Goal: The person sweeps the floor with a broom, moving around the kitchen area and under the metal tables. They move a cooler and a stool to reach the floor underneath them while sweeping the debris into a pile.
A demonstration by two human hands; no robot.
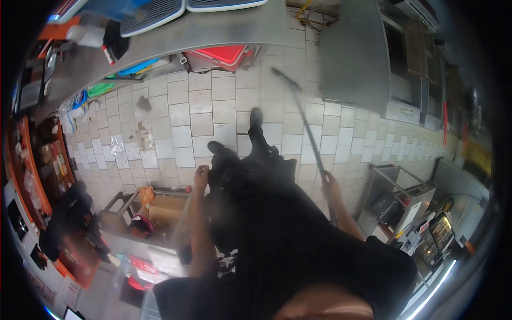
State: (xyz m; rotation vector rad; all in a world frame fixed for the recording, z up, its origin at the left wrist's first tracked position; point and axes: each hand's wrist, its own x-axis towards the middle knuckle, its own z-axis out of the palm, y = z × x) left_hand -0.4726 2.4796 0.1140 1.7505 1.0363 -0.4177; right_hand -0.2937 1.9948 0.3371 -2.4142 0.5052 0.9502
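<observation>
My right hand is wrapped round a long grey pole, which slants forward over the tiled floor. At the pole's far end is a narrow dark head, low near the floor; blur hides whether it is a squeegee or a brush. The pole's near end runs back past my right forearm. Beside my left thigh hangs my left hand, fingers curled in, with nothing visible in it. My dark shoes stand on the tiles between the two hands.
A metal counter runs across the front left, with a red lidded box beneath it. A grey cabinet stands front right. Dark stains and a clear plastic scrap mark the floor. An orange shelf is far left.
</observation>
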